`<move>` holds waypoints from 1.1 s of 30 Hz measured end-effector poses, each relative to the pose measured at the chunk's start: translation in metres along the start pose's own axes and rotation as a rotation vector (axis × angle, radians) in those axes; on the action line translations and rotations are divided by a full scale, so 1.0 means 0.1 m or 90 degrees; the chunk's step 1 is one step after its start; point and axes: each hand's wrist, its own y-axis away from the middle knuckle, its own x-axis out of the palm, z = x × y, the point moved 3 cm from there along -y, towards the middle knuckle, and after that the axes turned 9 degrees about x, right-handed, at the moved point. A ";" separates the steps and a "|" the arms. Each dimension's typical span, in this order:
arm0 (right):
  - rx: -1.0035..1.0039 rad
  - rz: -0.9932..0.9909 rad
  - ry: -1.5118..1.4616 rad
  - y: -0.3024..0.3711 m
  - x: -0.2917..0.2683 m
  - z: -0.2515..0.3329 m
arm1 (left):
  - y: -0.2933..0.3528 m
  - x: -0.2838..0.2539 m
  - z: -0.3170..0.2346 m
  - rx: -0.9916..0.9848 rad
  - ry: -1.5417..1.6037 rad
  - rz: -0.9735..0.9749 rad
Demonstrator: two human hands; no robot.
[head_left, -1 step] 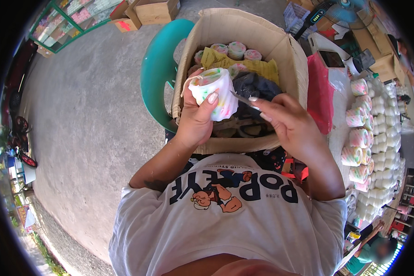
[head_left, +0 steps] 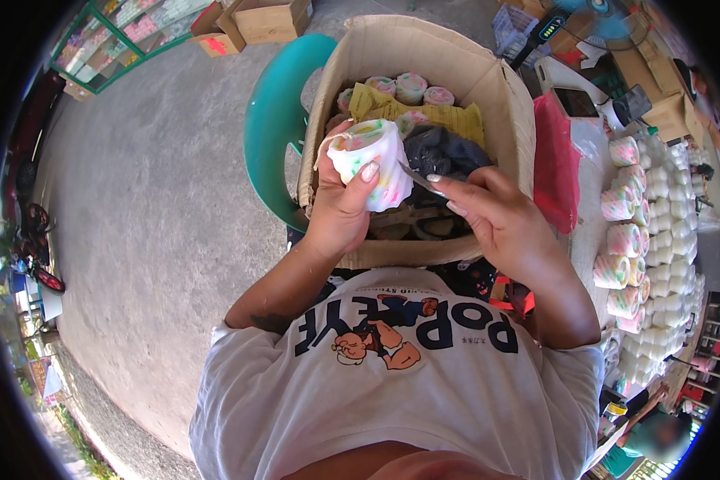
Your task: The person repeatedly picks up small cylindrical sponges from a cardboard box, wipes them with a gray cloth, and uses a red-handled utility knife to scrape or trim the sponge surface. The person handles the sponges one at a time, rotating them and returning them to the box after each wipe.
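Note:
My left hand (head_left: 340,200) is closed around a white, cup-shaped candle (head_left: 380,176) with pink, green and yellow spots, its hollow top tilted up. A pale string lies over its rim, beside my fingers. Between thumb and fingers my right hand (head_left: 488,206) pinches a small knife (head_left: 418,178). The blade tip is at the candle's right side; whether it touches or cuts in, I cannot tell. Both hands are over an open cardboard box (head_left: 424,254). Inside lie several similar speckled candles (head_left: 410,88), a yellow paper sheet (head_left: 456,118) and dark cloth (head_left: 444,152).
A teal plastic chair (head_left: 268,128) stands left of the box. On the right, a pink cloth or bag (head_left: 556,164) hangs near a phone (head_left: 576,102). Beyond it are rows of speckled and white cups (head_left: 660,264), a fan (head_left: 600,20) and a co-worker in green (head_left: 648,440).
The knife and my right hand have shifted slightly left and down along the candle's side. My left hand and the candle are nearly unmoved.

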 end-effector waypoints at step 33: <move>0.010 0.041 -0.011 -0.02 -0.13 -0.05 | 0.02 -0.02 0.00 0.010 -0.001 -0.007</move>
